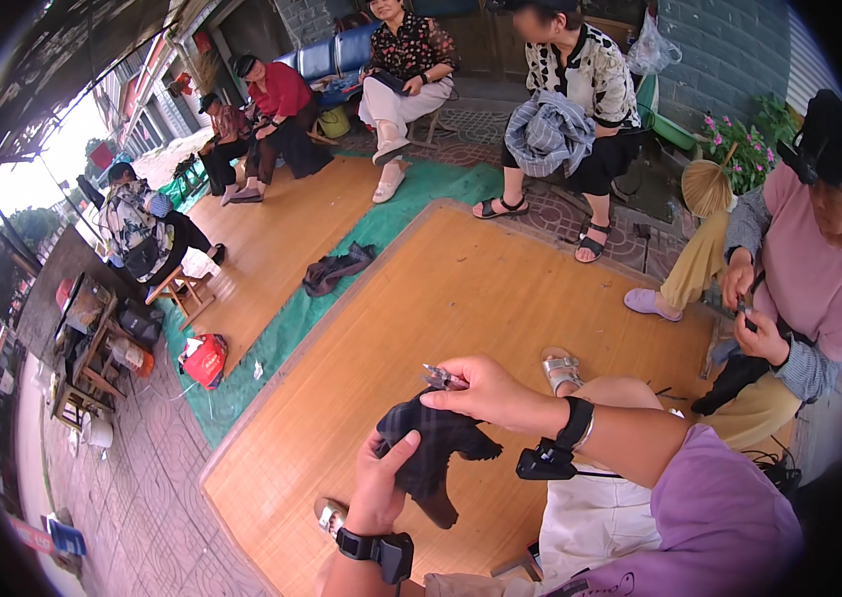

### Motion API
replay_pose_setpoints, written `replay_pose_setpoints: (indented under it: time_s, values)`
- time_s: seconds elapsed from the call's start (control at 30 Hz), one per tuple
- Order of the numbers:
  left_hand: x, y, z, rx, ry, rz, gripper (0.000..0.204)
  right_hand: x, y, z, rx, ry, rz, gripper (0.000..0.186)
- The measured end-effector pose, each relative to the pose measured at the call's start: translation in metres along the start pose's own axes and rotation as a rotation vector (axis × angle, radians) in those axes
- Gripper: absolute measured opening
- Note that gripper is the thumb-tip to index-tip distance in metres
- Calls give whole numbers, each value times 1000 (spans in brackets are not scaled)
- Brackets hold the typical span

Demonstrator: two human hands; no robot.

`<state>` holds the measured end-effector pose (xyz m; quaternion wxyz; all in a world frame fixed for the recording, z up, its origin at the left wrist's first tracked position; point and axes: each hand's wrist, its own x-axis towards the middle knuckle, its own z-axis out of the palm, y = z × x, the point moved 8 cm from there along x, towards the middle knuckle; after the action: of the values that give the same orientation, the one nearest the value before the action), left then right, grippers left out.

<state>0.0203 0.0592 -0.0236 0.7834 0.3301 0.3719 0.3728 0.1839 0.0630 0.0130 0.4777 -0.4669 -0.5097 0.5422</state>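
Dark cloth piece is held up in front of the wearer, clear of the tan mat, its lower parts hanging loose, one edge ragged. Left hand: closed in a pinch at the cloth's left side, thumb on top, remaining fingers partly hidden by fabric. Right hand: curled nearly shut around a small pointed metal tool, probably snips, at the upper edge; whether it also pinches fabric, cannot tell. The left grip presumably steadies the cloth, leaving the tool tip exposed; lifting it likely keeps the edge in sight. Surroundings: green sheet beside the mat, bearing a crumpled dark garment and a red bag, both well apart from the hands. Co-worker sits close on the right. Nothing visible blocks the cloth; its folds hide fingertips.
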Motion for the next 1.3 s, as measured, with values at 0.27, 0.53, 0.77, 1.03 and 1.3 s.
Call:
replay_pose_setpoints:
  time_s: [0.27,0.53,0.77,1.03,1.3]
  values:
    - [-4,-8,0,131,-31,-55,45,0,-1,-12,55,126,-39,25]
    - [-7,2,8,149,-100,-5,47,-2,-9,-24,100,172,-52,20]
    - [-4,7,6,80,-29,42,36,-4,-19,-29,170,204,-58,20]
    - [-7,14,9,71,-63,137,27,-2,-15,-28,186,196,-73,18]
    - [-7,14,13,-66,-110,132,40,4,0,-19,139,106,-46,14]
